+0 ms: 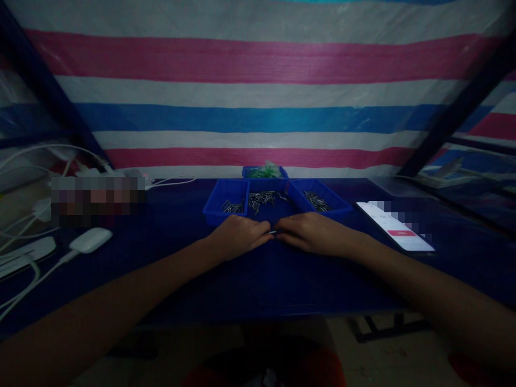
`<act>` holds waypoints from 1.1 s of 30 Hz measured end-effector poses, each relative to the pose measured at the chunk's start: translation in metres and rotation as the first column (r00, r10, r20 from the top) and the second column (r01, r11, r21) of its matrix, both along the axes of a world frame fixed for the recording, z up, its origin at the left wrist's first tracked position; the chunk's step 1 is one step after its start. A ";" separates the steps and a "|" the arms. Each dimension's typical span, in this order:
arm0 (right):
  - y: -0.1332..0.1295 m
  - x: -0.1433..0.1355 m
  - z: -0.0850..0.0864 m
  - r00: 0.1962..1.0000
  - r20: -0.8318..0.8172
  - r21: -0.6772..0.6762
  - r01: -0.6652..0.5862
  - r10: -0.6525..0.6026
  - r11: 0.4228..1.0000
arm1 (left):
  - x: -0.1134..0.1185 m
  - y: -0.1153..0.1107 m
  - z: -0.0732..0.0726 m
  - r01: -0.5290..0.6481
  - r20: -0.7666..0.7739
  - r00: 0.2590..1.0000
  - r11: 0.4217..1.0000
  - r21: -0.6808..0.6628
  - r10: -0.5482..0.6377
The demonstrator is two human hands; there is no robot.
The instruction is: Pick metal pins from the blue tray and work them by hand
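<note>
My left hand (241,235) and my right hand (312,231) meet fingertip to fingertip above the blue table, just in front of the bins. Between the pinched fingers shows a small shiny metal piece (272,232), thin and light in tone; its ends are hidden by the fingers. Beyond the left hand, a blue bin (207,208) contains some slim metal pieces (234,206). More such metal pieces (261,200) lie in a pile in the middle, behind the hands. Beyond the right hand stands another blue bin (342,204), holding further metal pieces (316,201).
At the back, a blue bin (245,172) holds green plastic bags (266,171). A lit phone (407,236) lies on the right. White cables (52,271) and a white charger (91,240) occupy the left. A striped sheet (258,118) hangs behind the table (258,290).
</note>
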State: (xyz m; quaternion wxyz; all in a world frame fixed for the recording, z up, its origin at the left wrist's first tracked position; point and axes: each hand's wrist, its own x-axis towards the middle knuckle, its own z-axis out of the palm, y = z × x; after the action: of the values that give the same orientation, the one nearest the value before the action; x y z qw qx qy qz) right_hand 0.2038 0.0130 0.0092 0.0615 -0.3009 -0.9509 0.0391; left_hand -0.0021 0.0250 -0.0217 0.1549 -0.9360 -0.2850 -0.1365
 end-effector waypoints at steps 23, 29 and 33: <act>0.005 0.003 -0.004 0.988 0.041 0.141 0.141 -0.148 0.980 | 0.003 -0.005 0.006 -0.085 -0.028 0.996 0.995 -0.056 0.084; 0.004 0.003 -0.004 0.991 0.032 0.128 0.126 -0.131 0.984 | 0.002 -0.003 0.006 -0.079 -0.058 0.995 0.995 -0.058 0.076; 0.004 0.003 -0.003 0.991 0.035 0.133 0.125 -0.131 0.983 | 0.002 -0.004 0.006 -0.083 -0.061 0.995 0.996 -0.039 0.080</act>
State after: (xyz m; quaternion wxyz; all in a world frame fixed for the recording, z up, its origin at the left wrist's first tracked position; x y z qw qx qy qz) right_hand 0.2068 0.0173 0.0066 0.0627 -0.3574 -0.9312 -0.0337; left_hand -0.0005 0.0213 -0.0162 0.1490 -0.9303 -0.3211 -0.0964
